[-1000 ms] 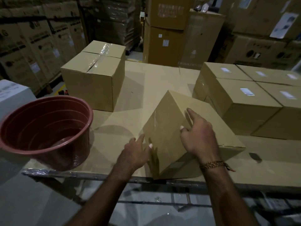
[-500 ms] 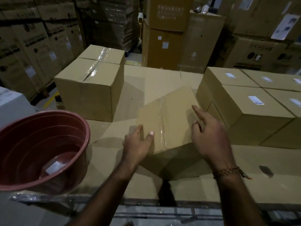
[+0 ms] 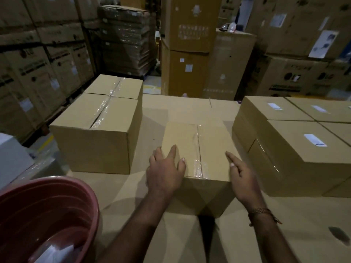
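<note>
A small taped cardboard box (image 3: 207, 149) sits flat on the cardboard-covered table (image 3: 284, 224), its taped seam facing up. My left hand (image 3: 165, 171) lies on the box's near left corner with straight fingers spread over the top. At the box's near right edge, my right hand (image 3: 241, 177) touches the side with its fingers extended; a bracelet is on that wrist.
A larger taped box (image 3: 98, 126) stands to the left. Several labelled boxes (image 3: 296, 143) are packed together on the right. A red plastic tub (image 3: 43, 219) sits at the near left. Tall stacked cartons (image 3: 188, 46) surround the table.
The small box has gone from standing tilted on an edge to lying flat with its taped side up. Both hands followed it down and now lie at its near corners.
</note>
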The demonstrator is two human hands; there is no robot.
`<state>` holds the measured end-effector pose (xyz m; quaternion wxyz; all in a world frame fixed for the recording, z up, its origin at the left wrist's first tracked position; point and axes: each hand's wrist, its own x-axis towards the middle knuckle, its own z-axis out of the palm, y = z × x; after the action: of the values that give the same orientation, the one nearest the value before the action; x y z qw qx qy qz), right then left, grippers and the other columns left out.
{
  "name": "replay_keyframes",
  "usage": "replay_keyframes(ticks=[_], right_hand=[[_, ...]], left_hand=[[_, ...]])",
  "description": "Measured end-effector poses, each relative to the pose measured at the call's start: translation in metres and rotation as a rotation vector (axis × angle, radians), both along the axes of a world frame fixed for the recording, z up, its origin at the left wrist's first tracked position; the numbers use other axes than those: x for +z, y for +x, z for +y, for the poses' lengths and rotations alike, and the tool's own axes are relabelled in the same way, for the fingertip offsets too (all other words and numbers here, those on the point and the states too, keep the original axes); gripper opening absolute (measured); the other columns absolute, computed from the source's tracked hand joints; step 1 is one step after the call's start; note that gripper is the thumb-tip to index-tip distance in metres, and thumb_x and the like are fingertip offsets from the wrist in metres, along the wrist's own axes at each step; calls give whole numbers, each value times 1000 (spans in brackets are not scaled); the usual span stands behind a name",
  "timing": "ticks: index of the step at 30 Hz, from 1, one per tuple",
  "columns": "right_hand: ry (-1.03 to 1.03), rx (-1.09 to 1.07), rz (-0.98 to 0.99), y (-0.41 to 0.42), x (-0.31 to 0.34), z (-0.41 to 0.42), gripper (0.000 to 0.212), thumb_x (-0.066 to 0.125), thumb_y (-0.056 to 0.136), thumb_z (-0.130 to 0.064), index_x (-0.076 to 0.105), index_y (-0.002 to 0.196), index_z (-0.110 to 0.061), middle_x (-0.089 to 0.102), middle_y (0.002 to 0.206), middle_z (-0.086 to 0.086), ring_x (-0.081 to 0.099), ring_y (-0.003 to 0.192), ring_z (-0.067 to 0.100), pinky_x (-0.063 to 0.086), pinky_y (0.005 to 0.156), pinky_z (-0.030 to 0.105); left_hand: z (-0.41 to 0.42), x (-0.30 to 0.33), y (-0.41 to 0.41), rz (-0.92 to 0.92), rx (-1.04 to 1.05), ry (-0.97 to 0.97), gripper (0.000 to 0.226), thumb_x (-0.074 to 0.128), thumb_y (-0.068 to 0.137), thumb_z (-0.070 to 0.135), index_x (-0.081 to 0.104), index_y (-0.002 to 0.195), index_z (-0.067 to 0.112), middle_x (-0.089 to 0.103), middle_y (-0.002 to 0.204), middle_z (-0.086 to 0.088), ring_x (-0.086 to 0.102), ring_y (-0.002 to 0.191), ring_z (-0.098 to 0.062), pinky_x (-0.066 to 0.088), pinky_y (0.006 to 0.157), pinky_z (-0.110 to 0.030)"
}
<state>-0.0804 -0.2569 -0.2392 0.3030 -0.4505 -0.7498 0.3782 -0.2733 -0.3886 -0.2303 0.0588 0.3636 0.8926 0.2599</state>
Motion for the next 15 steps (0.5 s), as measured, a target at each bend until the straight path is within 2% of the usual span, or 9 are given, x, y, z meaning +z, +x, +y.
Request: replay_keyframes(ticks=[6,9,11,15], right_hand=[[55,-18,7,-34,-10,44,48,40,109,-17,59,149,-35,59,147,-15,54,132,4,38,111,25],[68,6,-12,-59,-7,67,48,39,110,-17,59,150,-33,58,148,-10,52,127,4,39,110,26],[67,16,-24,-77,-7,81,48,38,110,-18,57,151,-34,57,150,-8,50,125,4,38,108,25],[85,32,-39,-114,-13,113,47,37,111,-22,54,153,-37,56,152,-6,52,122,7,42,104,26]], left_hand=[[34,-1,-32,75,-41,-119,65,26,107,62,15,166,39,22,168,-14,34,147,-34,43,109,-49],[52,6,-58,103,-86,-174,66,26,107,62,17,166,34,25,166,-17,32,147,-34,40,113,-49],[58,13,-78,170,-105,-174,64,30,107,60,28,163,29,32,163,-14,37,144,-31,40,113,-47],[63,26,-119,289,-85,-60,46,47,106,49,58,145,28,52,153,0,47,137,-21,45,111,-43]])
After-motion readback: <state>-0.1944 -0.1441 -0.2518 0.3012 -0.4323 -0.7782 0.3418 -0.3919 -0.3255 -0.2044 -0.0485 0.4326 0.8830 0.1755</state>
